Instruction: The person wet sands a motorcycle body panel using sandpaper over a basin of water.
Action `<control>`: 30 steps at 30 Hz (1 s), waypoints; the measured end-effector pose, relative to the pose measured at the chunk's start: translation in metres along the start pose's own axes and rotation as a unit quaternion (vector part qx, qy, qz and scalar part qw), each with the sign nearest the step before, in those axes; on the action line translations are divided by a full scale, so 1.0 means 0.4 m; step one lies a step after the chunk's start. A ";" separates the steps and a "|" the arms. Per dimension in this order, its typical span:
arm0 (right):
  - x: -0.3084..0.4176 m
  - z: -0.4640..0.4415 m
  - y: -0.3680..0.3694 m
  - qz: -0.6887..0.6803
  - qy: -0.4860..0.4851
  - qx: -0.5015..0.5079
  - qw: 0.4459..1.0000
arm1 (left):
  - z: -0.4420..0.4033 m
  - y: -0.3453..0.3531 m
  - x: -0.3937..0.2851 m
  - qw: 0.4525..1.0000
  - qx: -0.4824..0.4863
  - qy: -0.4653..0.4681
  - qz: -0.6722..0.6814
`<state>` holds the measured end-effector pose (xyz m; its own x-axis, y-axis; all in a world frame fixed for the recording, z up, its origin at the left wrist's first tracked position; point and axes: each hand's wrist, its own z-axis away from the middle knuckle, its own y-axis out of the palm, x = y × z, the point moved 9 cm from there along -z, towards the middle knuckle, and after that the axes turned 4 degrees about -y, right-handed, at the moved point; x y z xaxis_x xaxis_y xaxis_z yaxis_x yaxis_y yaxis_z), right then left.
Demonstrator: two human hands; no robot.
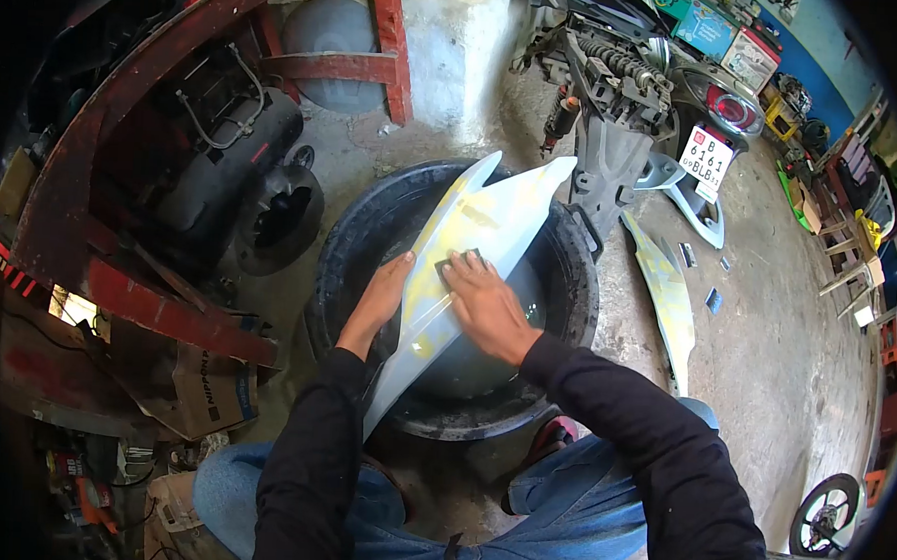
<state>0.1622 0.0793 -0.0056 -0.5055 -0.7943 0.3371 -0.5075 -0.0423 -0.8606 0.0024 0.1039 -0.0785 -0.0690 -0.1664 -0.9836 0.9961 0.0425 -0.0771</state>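
A long white panel with yellow patches (507, 207) lies slanted across a round black tub (345, 245) with some cloudy water in it. My left hand (380, 299) grips the panel's left edge, thumb side on the surface. On the panel's middle, my right hand (487, 307) presses a small dark pad (459, 263) flat under its fingertips. Part of the pad is hidden by the fingers.
A similar panel (663, 289) lies on the floor to the right, near small dark pieces (714, 300). Motorcycle parts (617, 97) stand beyond the tub. A red metal frame (177, 313) and a black tank (229, 155) are at the left.
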 end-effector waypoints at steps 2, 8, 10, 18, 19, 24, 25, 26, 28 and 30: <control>-0.117 -0.031 -0.003 0.023 0.018 -0.014 0.999 | -0.006 -0.004 0.003 1.000 0.000 0.001 -0.031; -0.040 -0.005 -0.030 0.005 -0.044 0.009 0.999 | -0.011 -0.012 0.023 1.000 0.002 -0.016 -0.008; -0.174 -0.035 -0.036 0.020 0.013 -0.009 1.000 | -0.012 -0.006 0.006 1.000 0.003 -0.004 -0.018; -0.197 -0.015 -0.055 0.000 -0.001 0.000 1.000 | -0.018 -0.014 0.021 0.999 -0.004 -0.021 -0.027; -0.229 -0.025 -0.077 0.010 0.041 -0.026 0.999 | -0.014 -0.011 0.013 0.999 -0.001 -0.022 -0.038; -0.185 0.006 -0.082 0.068 -0.033 -0.011 0.997 | -0.006 -0.007 0.009 1.000 0.006 -0.019 -0.023; -0.222 -0.007 -0.090 0.093 -0.015 -0.024 0.995 | -0.009 -0.008 0.005 0.999 0.003 -0.014 -0.035; -0.256 -0.018 -0.086 0.115 0.002 -0.022 0.993 | -0.006 -0.008 0.008 0.999 0.001 -0.012 -0.047; -0.172 -0.003 -0.061 0.107 -0.043 -0.006 0.993 | -0.004 -0.015 0.015 0.999 0.001 -0.018 -0.039; -0.122 0.010 -0.057 0.074 -0.085 -0.002 0.994 | -0.006 -0.005 0.016 0.999 0.007 -0.021 -0.029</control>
<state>0.2011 0.1164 -0.0040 -0.4498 -0.8825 0.1376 -0.4396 0.0847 -0.8942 0.0000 0.1052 -0.0849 -0.1253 -0.2097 -0.9697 0.9911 0.0173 -0.1318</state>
